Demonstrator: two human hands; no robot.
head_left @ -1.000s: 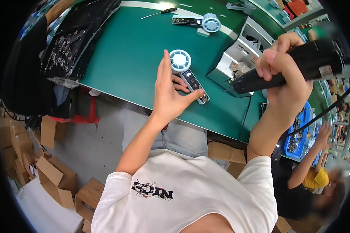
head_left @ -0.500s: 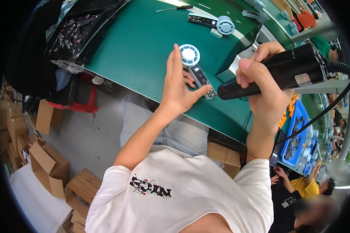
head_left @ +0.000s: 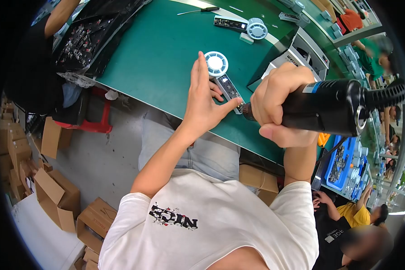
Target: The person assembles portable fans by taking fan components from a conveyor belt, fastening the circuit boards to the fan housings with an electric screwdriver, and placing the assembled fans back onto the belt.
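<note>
Head view: right of centre, the right hand (head_left: 283, 105) has its fingers clenched around a black corded tool (head_left: 328, 108), tip at the handle's lower end; contact is unclear. At centre, the left hand (head_left: 204, 108) grips the open-handled fan (head_left: 217, 64) between thumb and fingers on the green table (head_left: 157, 58). Farther up lie a second fan (head_left: 257, 29) and a screwdriver (head_left: 209, 9).
</note>
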